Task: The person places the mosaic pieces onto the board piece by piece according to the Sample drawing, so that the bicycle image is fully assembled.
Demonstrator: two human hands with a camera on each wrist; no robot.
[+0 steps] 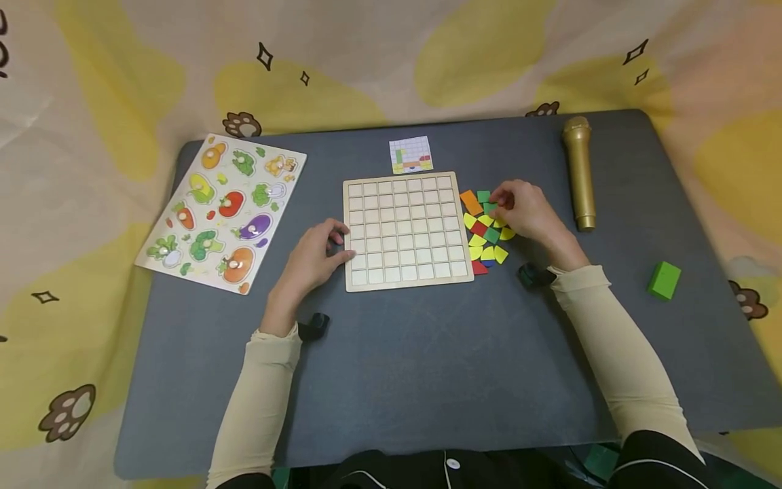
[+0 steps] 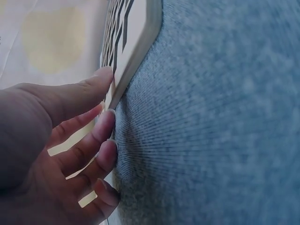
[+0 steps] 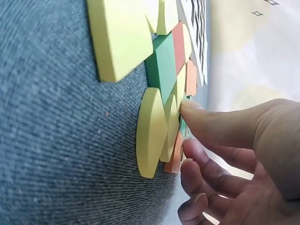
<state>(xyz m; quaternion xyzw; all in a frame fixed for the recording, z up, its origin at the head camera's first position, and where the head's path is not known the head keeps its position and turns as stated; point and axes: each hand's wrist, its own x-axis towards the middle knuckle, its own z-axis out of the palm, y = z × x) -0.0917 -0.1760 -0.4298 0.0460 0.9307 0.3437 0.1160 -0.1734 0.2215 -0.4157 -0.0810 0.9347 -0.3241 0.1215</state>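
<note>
My left hand [image 1: 311, 255] holds the left edge of a wooden grid board [image 1: 349, 282]. In the left wrist view its thumb [image 2: 101, 79] lies on the board's frame and the other fingertips are against the side near the tabletop. My right hand [image 1: 527, 209] is over the far end of a pile of coloured tiles beside the board. Its thumb and index finger close around a green tile [image 3: 183, 125], partly hidden by the fingers. Yellow curved tiles [image 3: 152, 133], another green tile [image 3: 164, 65], a red tile [image 1: 478, 229] and an orange tile [image 1: 471, 203] lie around it.
A small pattern card [image 1: 411, 155] lies beyond the board. To the left is a vegetable puzzle board [image 1: 210, 204]. A gold microphone [image 1: 579, 173] and a green block [image 1: 664, 280] lie on the right of the grey table [image 1: 427, 380]. Patterned cloth [image 1: 366, 61] surrounds it.
</note>
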